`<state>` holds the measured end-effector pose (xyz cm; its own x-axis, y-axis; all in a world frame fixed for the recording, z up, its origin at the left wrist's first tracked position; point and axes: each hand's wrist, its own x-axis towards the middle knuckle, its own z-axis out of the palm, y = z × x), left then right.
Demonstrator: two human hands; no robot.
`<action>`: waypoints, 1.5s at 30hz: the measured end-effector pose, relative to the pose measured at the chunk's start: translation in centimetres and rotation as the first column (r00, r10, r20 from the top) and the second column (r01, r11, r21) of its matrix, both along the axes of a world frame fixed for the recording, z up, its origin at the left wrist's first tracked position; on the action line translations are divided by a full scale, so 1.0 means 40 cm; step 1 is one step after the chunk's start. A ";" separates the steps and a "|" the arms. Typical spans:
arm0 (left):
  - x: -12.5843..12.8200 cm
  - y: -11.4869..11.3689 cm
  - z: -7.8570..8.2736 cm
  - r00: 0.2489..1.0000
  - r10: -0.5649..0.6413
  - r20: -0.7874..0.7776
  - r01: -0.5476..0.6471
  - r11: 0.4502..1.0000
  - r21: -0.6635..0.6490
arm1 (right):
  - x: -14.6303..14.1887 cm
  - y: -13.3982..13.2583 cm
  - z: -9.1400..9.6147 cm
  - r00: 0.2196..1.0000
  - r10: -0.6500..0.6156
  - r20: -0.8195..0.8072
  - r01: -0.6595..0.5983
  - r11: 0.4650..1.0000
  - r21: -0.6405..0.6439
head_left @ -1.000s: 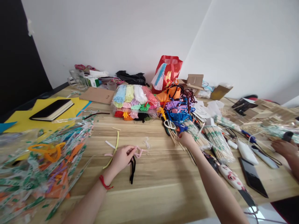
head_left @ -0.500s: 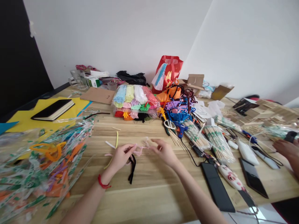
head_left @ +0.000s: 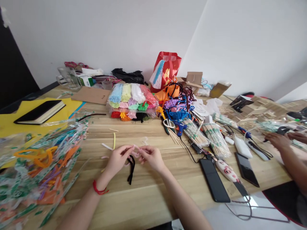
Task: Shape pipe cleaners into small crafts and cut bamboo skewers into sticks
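Observation:
A bent pink pipe cleaner (head_left: 135,152) is pinched between my two hands, low over the wooden table. My left hand (head_left: 119,159), with a red cord on its wrist, grips it by thumb and forefinger. From the other side my right hand (head_left: 152,158) closes its fingertips on the same piece. Just below them lie black pipe cleaners (head_left: 130,171). Short yellow (head_left: 114,140) and white pipe cleaner pieces (head_left: 106,146) rest beyond my left hand. A small clear scrap (head_left: 145,140) lies behind my right fingers.
Bagged pipe cleaners (head_left: 133,100) stand ahead. Plastic wrappers (head_left: 48,172) heap at left by a black notebook (head_left: 40,112). Toward the right are a blue glue gun (head_left: 180,127), bagged sticks (head_left: 217,139) and a phone (head_left: 214,180). Another person's hand (head_left: 278,142) works at far right.
My right hand has moved left and closed in beside my left hand, onto the pink pipe cleaner. The view has shifted to the right, and more of the other person's hands shows.

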<state>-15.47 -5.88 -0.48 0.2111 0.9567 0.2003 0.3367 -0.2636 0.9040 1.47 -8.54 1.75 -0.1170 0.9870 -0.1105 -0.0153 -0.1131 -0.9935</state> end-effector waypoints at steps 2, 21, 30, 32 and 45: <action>0.000 -0.005 0.000 0.998 -0.031 -0.054 0.031 0.999 0.004 | 0.046 -0.022 0.001 0.988 -0.095 0.123 0.087 0.994 0.070; -0.008 -0.001 -0.011 0.960 -0.048 -0.275 0.053 0.999 0.010 | 0.217 -0.080 -0.115 0.295 -0.509 0.809 -0.005 0.845 0.534; -0.008 0.000 -0.006 0.961 -0.041 -0.273 0.049 0.999 0.022 | 0.289 -0.085 -0.076 0.210 -0.680 0.703 0.162 0.733 0.660; -0.009 0.000 -0.003 0.962 -0.040 -0.271 0.050 0.998 0.028 | 0.337 -0.069 -0.082 0.120 -0.665 0.737 0.222 0.741 0.634; -0.012 0.002 -0.008 0.952 -0.043 -0.302 0.061 0.997 0.051 | 0.172 -0.029 -0.088 0.503 -0.520 0.690 0.085 0.825 0.559</action>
<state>-15.94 -5.81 -0.80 0.3190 0.9314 0.1752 0.5752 -0.3372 0.7453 8.33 -9.71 -1.77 0.1199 0.8992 0.4207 0.8373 0.1361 -0.5295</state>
